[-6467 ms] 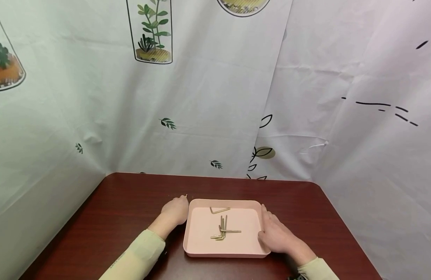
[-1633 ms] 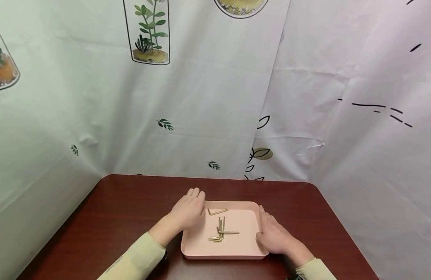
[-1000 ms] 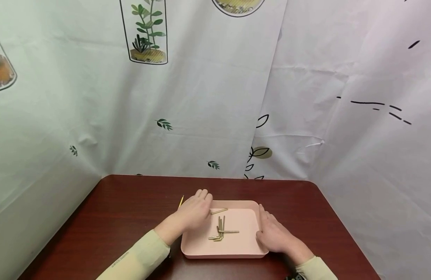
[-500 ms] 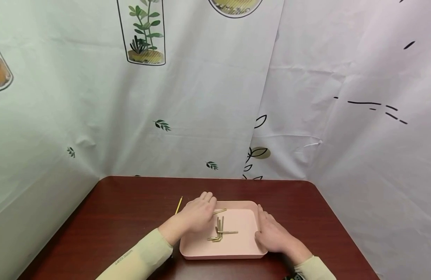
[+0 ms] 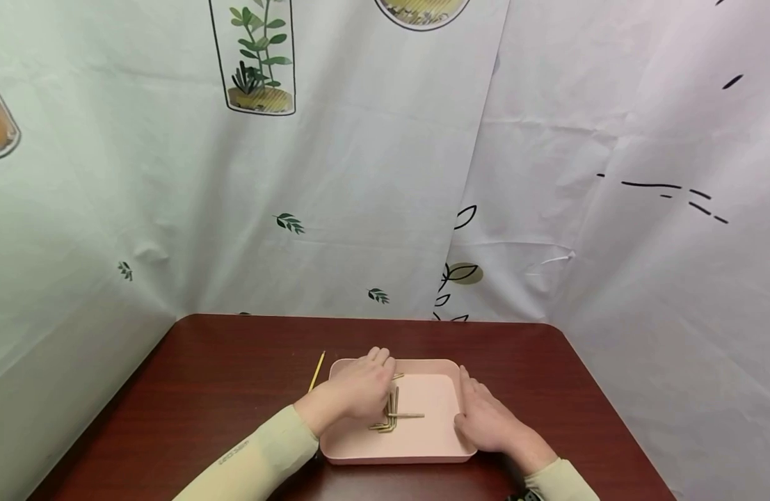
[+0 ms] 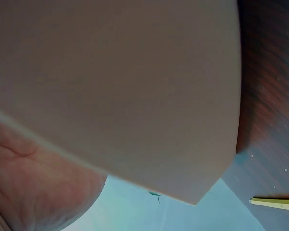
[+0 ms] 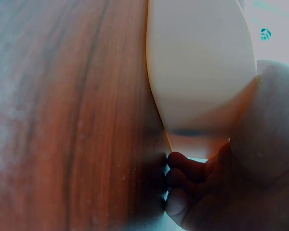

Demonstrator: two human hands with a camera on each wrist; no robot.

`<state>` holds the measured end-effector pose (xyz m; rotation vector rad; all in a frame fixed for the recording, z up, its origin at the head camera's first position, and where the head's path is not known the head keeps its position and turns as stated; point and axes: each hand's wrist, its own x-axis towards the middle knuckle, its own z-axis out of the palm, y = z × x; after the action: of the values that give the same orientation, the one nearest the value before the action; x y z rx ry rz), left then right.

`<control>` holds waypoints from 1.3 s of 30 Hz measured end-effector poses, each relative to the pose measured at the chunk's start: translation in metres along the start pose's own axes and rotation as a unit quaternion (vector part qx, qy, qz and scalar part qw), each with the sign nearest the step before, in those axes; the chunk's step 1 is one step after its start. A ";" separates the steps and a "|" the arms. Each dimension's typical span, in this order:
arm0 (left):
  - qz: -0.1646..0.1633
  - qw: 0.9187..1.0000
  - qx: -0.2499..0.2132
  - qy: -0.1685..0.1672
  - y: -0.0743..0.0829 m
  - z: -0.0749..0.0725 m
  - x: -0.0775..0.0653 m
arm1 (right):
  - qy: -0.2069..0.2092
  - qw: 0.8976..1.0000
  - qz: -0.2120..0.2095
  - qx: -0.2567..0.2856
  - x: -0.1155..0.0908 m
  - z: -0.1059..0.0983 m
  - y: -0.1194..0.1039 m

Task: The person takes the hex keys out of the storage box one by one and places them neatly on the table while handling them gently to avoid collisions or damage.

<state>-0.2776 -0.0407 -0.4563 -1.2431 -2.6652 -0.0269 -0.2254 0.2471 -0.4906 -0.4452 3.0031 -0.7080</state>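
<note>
A shallow pink tray (image 5: pixel 435 440) stands on the table. Inside it lie several brass-coloured L-shaped hex keys (image 5: pixel 411 415) in a crossed cluster, and another hex key (image 5: pixel 399 376) towards the far side. My left hand (image 5: pixel 366 386) reaches over the tray's left wall, back of the hand up, overlapping both the cluster and the far key; its fingertips are hidden. The left wrist view is mostly filled by the tray's outer wall, with the palm at lower left. At the right wall, my right hand (image 5: pixel 487 421) grips the tray, thumb inside, fingers (image 7: pixel 185 166) outside against the wall.
A thin yellow pencil-like stick (image 5: pixel 316 371) lies on the dark red-brown wooden table (image 5: pixel 247 348), left of the tray. White cloth (image 5: pixel 359 174) with plant prints hangs behind the table and at both sides.
My left hand has moved from left of the tray, over its wall and rightward across the inside, uncovering the yellow stick. The right hand stays at the right wall.
</note>
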 end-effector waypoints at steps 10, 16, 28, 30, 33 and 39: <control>-0.021 0.998 -0.003 -0.059 0.001 0.004 0.006 | 0.001 1.000 0.003 -0.001 0.000 -0.001 0.000; -0.022 0.997 0.007 -0.077 0.002 0.010 0.008 | 0.000 1.000 0.005 -0.002 -0.001 -0.001 -0.001; -0.021 0.995 0.025 -0.096 0.003 0.009 0.010 | 0.005 1.000 0.002 -0.002 0.000 -0.001 -0.002; -0.022 0.994 0.026 -0.099 0.003 0.010 0.010 | 0.005 1.000 0.003 -0.003 0.000 0.000 -0.002; -0.025 0.994 0.027 -0.102 0.004 0.012 0.011 | 0.004 1.000 0.004 -0.002 0.000 0.000 -0.002; -0.020 0.994 0.040 -0.101 0.004 0.013 0.012 | 0.003 1.000 0.004 -0.001 0.000 -0.001 -0.002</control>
<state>-0.2844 -0.0281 -0.4673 -1.2269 -2.8306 0.2094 -0.2245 0.2456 -0.4892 -0.4321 3.0091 -0.7078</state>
